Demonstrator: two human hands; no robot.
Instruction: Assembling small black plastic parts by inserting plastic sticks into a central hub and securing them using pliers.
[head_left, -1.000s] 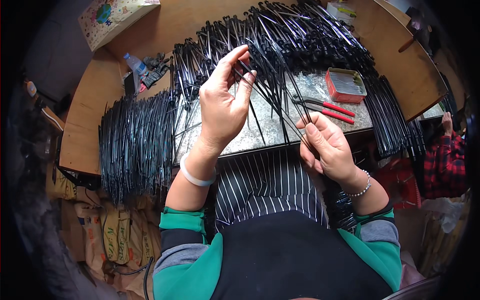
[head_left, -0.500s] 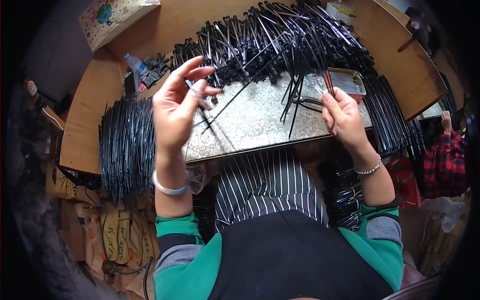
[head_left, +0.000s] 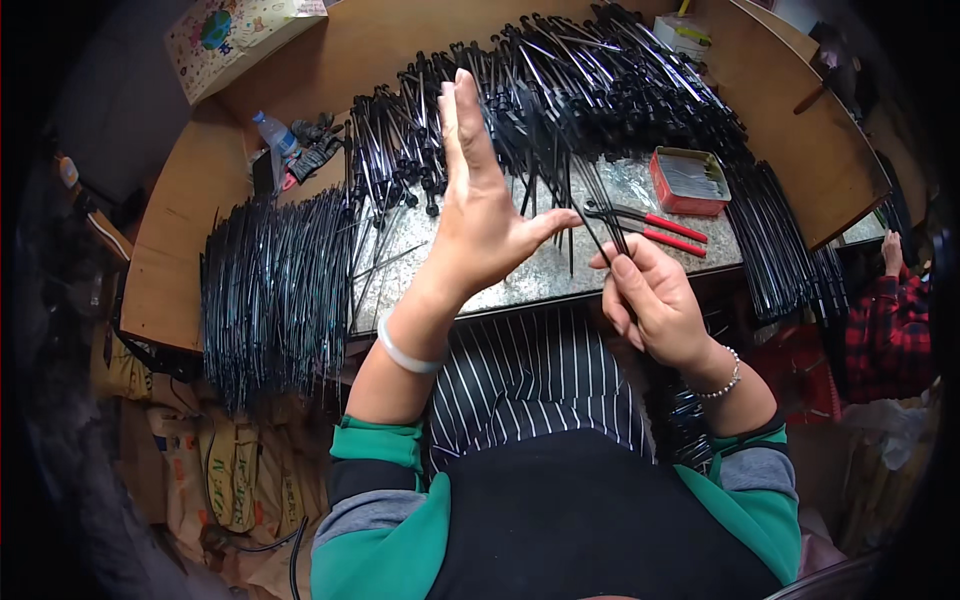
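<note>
My right hand (head_left: 655,300) is closed over the near right part of the metal-topped table (head_left: 520,280), pinching the lower ends of several thin black rods (head_left: 612,235). These rods fan up and away to the left, and their far ends blur into the pile behind. My left hand (head_left: 475,225) is raised left of them, fingers stretched up and thumb pointing at the rods. Nothing shows in its grasp. Just beyond my right hand lie pliers (head_left: 675,230) with red handles. A red-sided rectangular tin (head_left: 690,205) holding thin pale pieces sits behind the pliers.
A large heap of black rods with thick fittings (head_left: 560,70) covers the back. Bundles of thin black rods hang over the left edge (head_left: 270,300) and right edge (head_left: 775,240). A water bottle (head_left: 275,133) and gloves (head_left: 318,145) lie back left. Another person's plaid sleeve (head_left: 885,330) shows far right.
My left hand has moved right and opened out. My right hand has come nearer and left, still holding rods, which now spread toward the heap. The pliers' red handles are now uncovered.
</note>
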